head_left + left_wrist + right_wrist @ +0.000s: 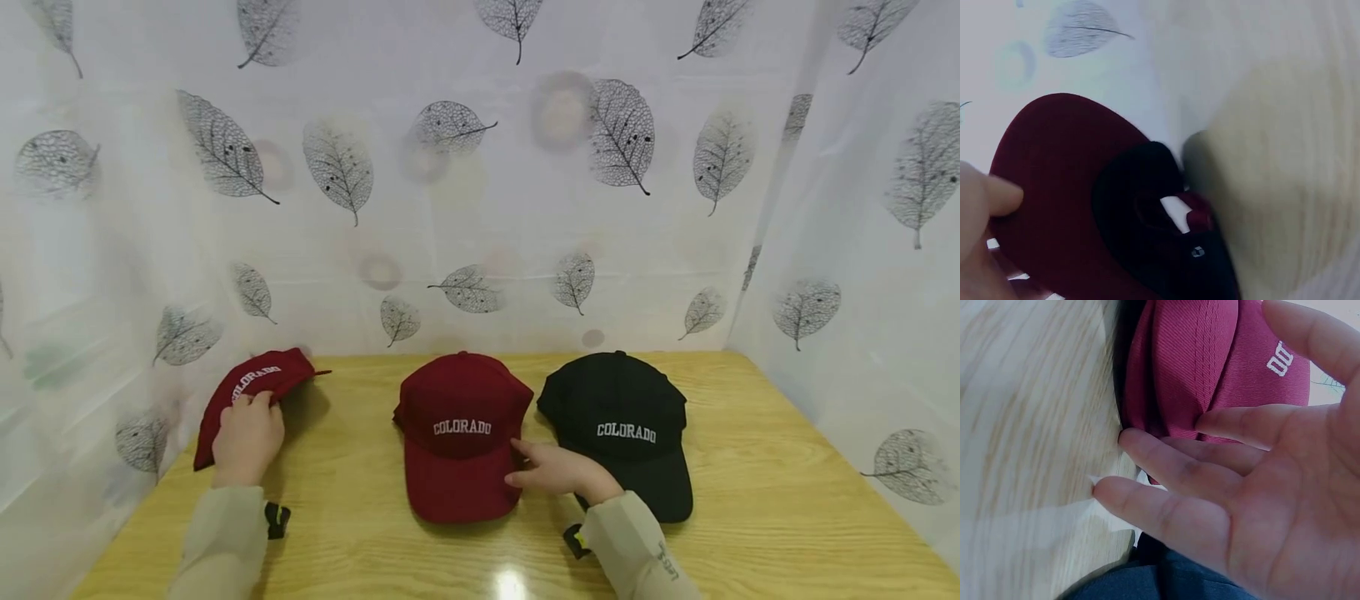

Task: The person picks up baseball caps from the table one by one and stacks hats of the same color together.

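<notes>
My left hand pinches the brim of a dark red baseball cap at the table's left side. This cap is tipped up on its side, "COLORADO" lettering slanting. In the left wrist view my thumb lies on the underside of the brim, and the cap's dark inside and back strap show. A second dark red cap sits upright in the middle, brim toward me. At its right edge is my right hand, fingers spread and fairly straight, fingertips right at the cap's side.
A black "COLORADO" cap stands just right of the middle cap, partly behind my right hand. The wooden table is bounded at the back and sides by a white leaf-print curtain. Small black wrist-mounted pieces show by both sleeves.
</notes>
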Available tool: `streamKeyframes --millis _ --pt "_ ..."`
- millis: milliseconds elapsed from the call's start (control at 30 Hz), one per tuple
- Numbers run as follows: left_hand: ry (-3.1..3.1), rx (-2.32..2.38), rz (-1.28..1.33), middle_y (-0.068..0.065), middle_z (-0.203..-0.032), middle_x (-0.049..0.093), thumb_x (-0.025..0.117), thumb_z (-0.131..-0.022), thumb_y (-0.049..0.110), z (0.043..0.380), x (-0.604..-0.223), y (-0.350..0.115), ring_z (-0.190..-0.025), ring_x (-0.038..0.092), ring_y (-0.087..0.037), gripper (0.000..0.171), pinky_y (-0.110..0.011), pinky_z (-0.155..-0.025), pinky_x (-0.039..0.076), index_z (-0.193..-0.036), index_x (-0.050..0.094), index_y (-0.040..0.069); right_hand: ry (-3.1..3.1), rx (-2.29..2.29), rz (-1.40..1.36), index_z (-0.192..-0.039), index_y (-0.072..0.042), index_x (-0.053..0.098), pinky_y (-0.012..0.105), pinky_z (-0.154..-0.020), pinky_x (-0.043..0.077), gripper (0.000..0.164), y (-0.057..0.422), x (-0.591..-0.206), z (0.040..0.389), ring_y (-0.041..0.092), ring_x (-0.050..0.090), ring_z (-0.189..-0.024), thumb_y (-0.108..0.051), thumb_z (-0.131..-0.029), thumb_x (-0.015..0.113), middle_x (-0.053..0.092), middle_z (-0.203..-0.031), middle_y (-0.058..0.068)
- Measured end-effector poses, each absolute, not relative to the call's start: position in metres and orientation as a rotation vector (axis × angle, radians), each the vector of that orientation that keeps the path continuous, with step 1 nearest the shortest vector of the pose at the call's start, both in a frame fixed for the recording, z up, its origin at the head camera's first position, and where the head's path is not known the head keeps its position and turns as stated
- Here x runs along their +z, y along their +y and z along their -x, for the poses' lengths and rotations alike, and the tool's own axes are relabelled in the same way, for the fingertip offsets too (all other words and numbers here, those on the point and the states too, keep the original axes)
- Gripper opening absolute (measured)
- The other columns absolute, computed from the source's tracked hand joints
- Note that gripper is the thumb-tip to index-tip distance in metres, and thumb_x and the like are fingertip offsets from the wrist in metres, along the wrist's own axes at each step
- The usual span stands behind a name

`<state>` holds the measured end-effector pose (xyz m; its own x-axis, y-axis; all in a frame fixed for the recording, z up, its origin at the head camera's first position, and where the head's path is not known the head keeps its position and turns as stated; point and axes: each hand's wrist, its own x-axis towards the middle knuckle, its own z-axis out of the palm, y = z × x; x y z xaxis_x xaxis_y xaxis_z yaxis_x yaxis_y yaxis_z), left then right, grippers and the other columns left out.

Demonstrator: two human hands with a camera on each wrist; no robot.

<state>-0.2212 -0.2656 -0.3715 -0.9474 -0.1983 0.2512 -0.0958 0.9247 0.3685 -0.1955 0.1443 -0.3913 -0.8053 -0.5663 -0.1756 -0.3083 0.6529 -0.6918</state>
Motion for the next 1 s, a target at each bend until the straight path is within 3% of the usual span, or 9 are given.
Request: streamKeyframes --millis 233,567,1000 --pt "-2.542 -0.559 -0.117 -0.033 -0.099 0.054 0.040 -0.093 0.009 0.210 -0.361 -0.258 -0.087 0.051 -0.049 0.026 -0.057 -0.074 0.039 -0.108 0.052 -0.009 2.477 -0.968 0.720 -0.134 0.011 0.029 0.039 -0.092 0.037 0.068 0.145 -0.392 0.195 0.030 0.047 -0.115 -0.030 -0.087 0.056 0.049 -0.125 0.021" --pt "-2.337 -0.711 -0.045 -0.030 -0.095 0.057 0.042 -0.093 0.009 0.195 -0.348 -0.237 -0.082 0.052 -0.048 0.023 -0.055 -0.070 0.039 -0.102 0.056 -0.008 2.487 -0.958 0.684 -0.134 0.009 0.030 0.042 -0.096 0.034 0.068 0.145 -0.392 0.197 0.028 0.043 -0.118 -0.032 -0.087 0.056 0.045 -0.130 0.020" --pt "-2.099 -0.804 0.097 -0.027 -0.096 0.060 0.045 -0.092 0.010 0.176 -0.326 -0.204 -0.089 0.055 -0.042 0.023 -0.053 -0.075 0.042 -0.099 0.058 -0.008 2.482 -0.967 0.701 -0.134 0.011 0.030 0.042 -0.096 0.034 0.068 0.146 -0.391 0.197 0.029 0.043 -0.118 -0.032 -0.087 0.055 0.045 -0.129 0.021"
